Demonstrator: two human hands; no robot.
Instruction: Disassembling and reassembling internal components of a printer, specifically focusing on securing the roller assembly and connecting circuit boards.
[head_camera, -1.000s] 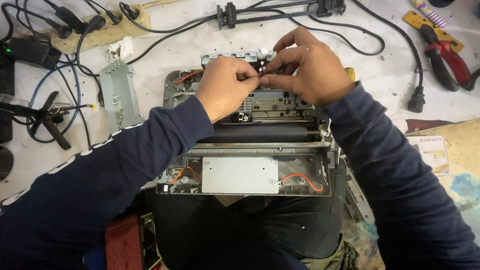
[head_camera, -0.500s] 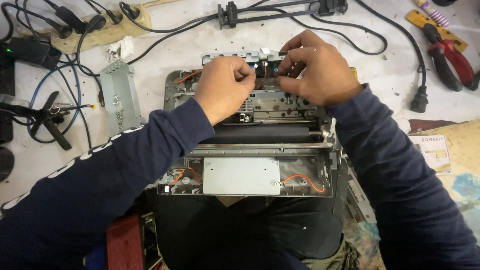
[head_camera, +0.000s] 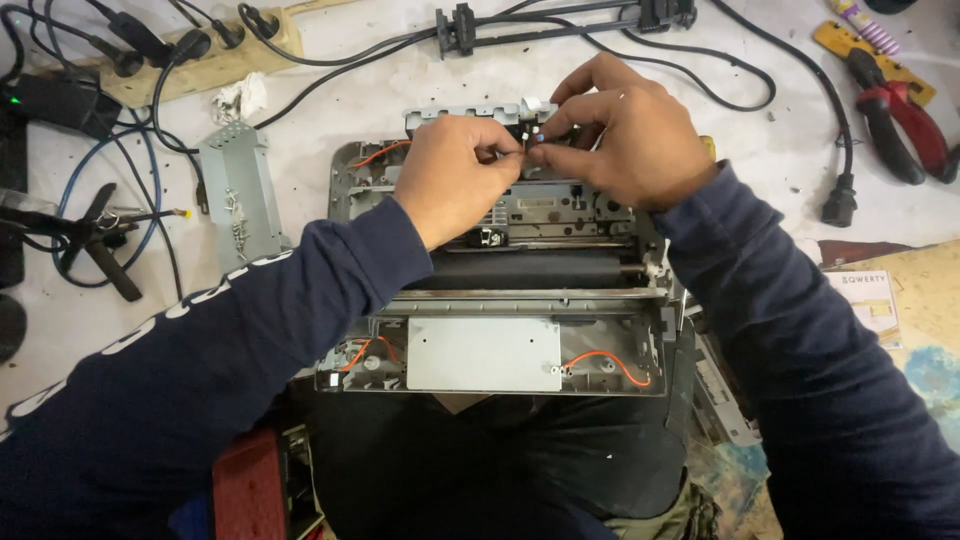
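Grey opened printer (head_camera: 500, 300) lies on the table, where left hand (head_camera: 455, 175) and right hand (head_camera: 630, 145) pinch a small connector (head_camera: 530, 135) at its far edge, likely seating it, needing fine alignment.

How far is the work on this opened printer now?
Done: the printer has no outer covers, and a metal bracket with screws lies aside. In hand: left hand and right hand pinch a small connector at the rear. Left: the frame and orange wires remain exposed.
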